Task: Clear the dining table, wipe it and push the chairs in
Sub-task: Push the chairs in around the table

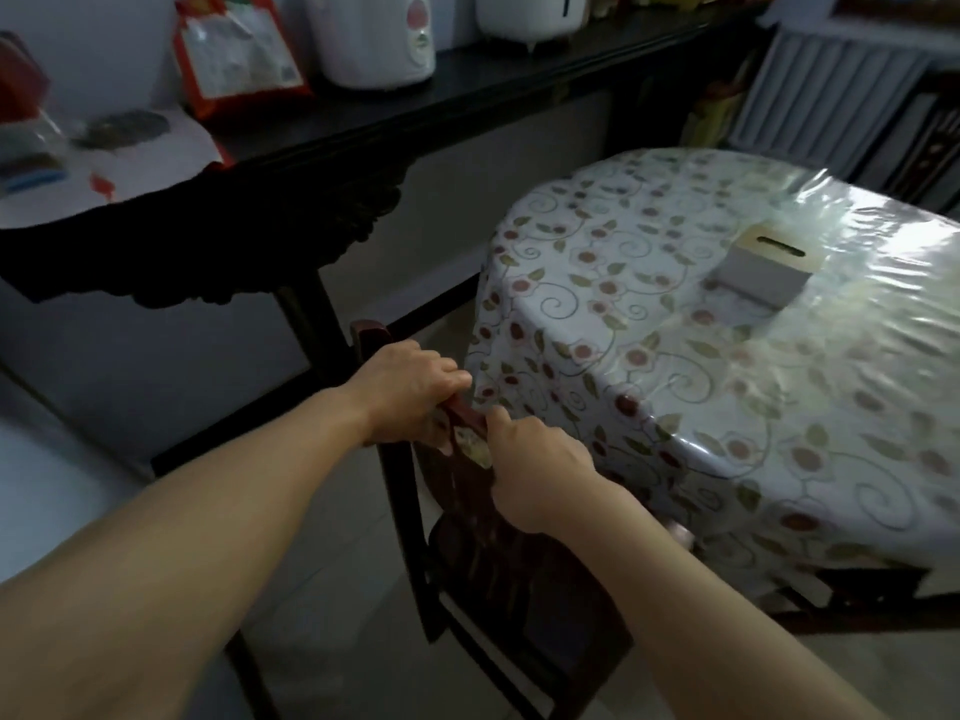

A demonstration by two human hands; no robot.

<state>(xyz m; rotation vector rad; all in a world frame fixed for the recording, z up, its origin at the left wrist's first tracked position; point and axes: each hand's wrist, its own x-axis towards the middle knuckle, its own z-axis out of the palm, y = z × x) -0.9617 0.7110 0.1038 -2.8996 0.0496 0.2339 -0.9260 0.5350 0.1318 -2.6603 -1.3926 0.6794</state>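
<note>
A round dining table [613,314] under a floral cloth with a clear plastic cover fills the right side. A white tissue box [761,270] stands on it. A dark wooden chair [410,517] stands at the table's near left edge, its back towards me. My left hand [410,394] is closed over the chair's top rail. My right hand [540,470] grips the same rail just to the right, close to the hanging cloth. The chair seat is mostly hidden by my arms and the cloth.
A long dark sideboard [291,148] runs along the wall at the left, carrying a white rice cooker [376,39], a red bag [236,54] and small items on a white cloth. A radiator [826,90] stands behind the table. Pale floor tiles lie below.
</note>
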